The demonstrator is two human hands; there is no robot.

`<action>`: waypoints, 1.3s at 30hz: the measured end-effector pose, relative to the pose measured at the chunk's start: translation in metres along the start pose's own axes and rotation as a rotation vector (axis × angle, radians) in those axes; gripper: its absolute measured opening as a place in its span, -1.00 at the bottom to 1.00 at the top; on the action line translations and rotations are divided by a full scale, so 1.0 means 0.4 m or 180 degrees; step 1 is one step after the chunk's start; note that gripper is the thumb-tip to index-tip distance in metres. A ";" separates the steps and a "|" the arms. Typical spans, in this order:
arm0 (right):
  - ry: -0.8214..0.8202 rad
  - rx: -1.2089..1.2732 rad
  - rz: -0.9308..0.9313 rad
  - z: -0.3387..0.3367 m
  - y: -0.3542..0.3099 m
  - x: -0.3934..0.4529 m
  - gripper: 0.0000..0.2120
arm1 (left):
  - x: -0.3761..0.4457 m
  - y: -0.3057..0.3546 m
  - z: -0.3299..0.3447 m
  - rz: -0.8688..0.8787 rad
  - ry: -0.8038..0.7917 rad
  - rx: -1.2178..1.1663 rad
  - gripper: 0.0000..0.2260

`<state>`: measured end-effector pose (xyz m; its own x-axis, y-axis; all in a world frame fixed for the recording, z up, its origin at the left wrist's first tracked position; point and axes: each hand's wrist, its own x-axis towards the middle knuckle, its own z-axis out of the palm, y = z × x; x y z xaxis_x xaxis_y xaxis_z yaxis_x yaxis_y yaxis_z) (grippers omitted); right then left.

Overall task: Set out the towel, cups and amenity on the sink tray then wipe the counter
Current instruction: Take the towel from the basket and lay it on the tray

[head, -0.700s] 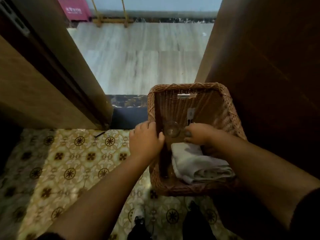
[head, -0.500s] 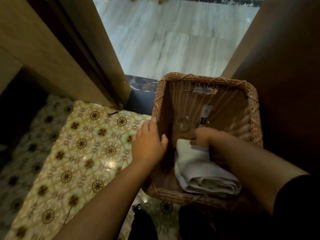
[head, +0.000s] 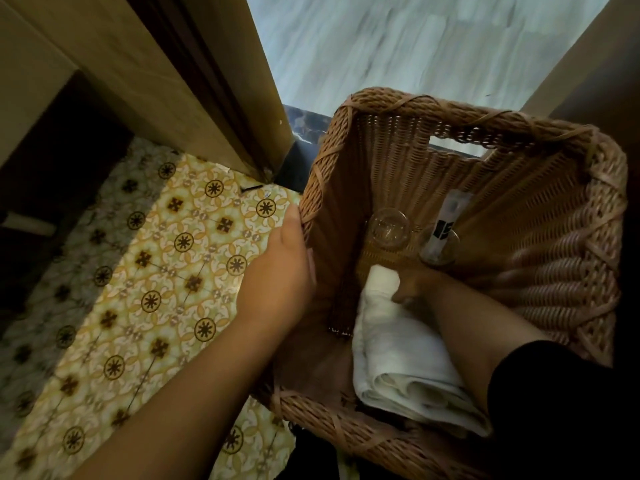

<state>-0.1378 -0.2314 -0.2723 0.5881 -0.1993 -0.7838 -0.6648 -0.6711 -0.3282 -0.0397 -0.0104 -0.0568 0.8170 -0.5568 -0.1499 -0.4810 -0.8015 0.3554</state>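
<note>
A brown wicker basket [head: 519, 133] fills the right half of the view. Inside it lie a folded white towel [head: 398, 355], two clear glass cups [head: 388, 230] [head: 440, 251] and a white amenity packet [head: 450, 216] standing in the right cup. My left hand [head: 280, 275] grips the basket's left rim, thumb inside. My right hand [head: 415, 289] is down in the basket, fingers closed on the far end of the towel, just below the cups.
A patterned yellow tiled floor [head: 156, 289] lies to the left. A wooden door frame [head: 173, 81] rises at upper left and a dark wooden panel [head: 595, 57] at upper right. Pale marble floor [head: 415, 46] lies beyond the threshold.
The view has closed in on the basket. My right hand has moved back from the cups onto the towel's far end. My left hand keeps its hold on the left rim.
</note>
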 end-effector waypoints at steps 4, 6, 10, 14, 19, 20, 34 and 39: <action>-0.0604 -0.0202 0.0237 -0.016 0.006 -0.002 -0.24 | 0.003 -0.002 0.005 0.0026 -0.0017 -0.0022 -0.41; -0.0759 -0.0090 0.0110 -0.017 -0.015 -0.008 -0.30 | 0.003 -0.004 0.006 0.0045 0.0002 -0.0060 -0.41; -0.0407 -0.0168 0.0031 -0.012 -0.010 -0.028 -0.32 | 0.000 -0.005 0.009 0.0065 0.0042 -0.0069 -0.42; -0.0364 -0.0101 -0.0146 -0.004 -0.007 -0.037 -0.38 | 0.003 -0.008 0.015 0.0090 0.0041 -0.0104 -0.41; -0.0386 -0.0004 -0.0094 -0.024 -0.002 -0.051 -0.31 | 0.008 -0.013 0.019 0.0106 0.0054 -0.0165 -0.41; -0.0333 0.0015 -0.0088 -0.026 -0.004 -0.058 -0.29 | 0.008 -0.013 0.020 0.0109 0.0053 -0.0190 -0.41; 0.1863 -0.1466 0.0070 -0.177 -0.187 -0.461 -0.57 | -0.004 0.003 -0.020 -0.0170 -0.0625 -0.0551 -0.39; 0.2596 -0.1328 -0.0015 -0.289 -0.283 -0.799 -0.66 | -0.006 -0.004 -0.064 -0.0165 -0.1179 -0.0850 -0.37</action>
<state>-0.1972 -0.1743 0.0764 0.8388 -0.5320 -0.1158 -0.5345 -0.8451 0.0109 -0.0326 -0.0023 -0.0333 0.6457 -0.5969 -0.4762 -0.3039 -0.7730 0.5568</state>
